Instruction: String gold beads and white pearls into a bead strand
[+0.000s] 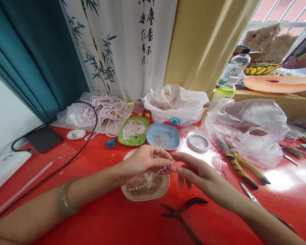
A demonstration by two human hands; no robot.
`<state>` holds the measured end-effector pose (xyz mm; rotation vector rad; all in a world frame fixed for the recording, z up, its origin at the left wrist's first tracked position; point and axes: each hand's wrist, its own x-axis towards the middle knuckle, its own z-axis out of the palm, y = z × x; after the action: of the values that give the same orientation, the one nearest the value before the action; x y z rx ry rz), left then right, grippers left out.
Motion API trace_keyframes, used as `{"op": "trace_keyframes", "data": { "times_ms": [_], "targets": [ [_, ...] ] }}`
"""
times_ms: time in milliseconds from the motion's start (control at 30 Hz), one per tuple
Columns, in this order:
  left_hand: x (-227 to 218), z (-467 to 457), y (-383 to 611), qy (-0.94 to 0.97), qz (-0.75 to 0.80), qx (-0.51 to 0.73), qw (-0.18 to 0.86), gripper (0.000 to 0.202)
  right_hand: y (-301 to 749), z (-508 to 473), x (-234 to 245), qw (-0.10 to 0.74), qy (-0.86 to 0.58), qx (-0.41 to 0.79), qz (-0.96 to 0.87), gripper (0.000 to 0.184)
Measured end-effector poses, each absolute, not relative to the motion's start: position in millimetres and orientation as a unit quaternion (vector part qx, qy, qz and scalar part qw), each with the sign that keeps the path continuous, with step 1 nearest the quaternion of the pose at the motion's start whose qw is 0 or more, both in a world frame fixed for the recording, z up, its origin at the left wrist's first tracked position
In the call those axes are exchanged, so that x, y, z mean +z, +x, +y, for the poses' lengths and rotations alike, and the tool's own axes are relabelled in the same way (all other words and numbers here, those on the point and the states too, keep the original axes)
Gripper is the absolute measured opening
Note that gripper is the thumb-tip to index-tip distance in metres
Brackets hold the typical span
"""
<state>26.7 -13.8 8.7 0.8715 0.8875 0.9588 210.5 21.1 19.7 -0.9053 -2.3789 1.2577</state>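
My left hand is closed, thumb and fingers pinching a short string of beads. My right hand meets it at the fingertips, its thumb and forefinger closed at the end of that string; a thin thread seems to hang there. Under the hands stands a cream dish with gold and white beads. Just behind are a green dish of pale pink beads and a blue dish with small metallic pieces. Black-handled pliers lie open in front of my right hand.
Yellow-and-black pliers and scissors lie at right. Behind are a bag-lined basin, a clear plastic bag, a round clear lid and heaped bead strands. A black cable crosses the left, near a phone.
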Motion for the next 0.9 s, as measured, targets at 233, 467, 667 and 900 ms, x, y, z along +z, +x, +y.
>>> {"op": "trace_keyframes", "data": {
  "times_ms": [233,467,667,900],
  "targets": [
    [7.9,-11.9,25.3,0.401,0.406,0.419,0.706,0.018,205.5,17.0,24.9,0.142,-0.337,0.602,-0.71,0.014],
    [10.6,-11.2,26.1,0.38,0.435,0.394,0.714,0.017,211.6,18.8,27.2,0.132,-0.397,0.412,-0.81,0.012],
    [9.9,-11.2,25.5,0.448,0.452,0.346,0.69,0.018,208.8,11.3,32.6,0.162,-0.386,0.278,-0.864,0.01],
    [8.2,-11.6,26.0,0.459,0.456,0.356,0.675,0.017,212.2,12.8,33.8,0.194,-0.363,0.199,-0.89,0.014]
  ]
}}
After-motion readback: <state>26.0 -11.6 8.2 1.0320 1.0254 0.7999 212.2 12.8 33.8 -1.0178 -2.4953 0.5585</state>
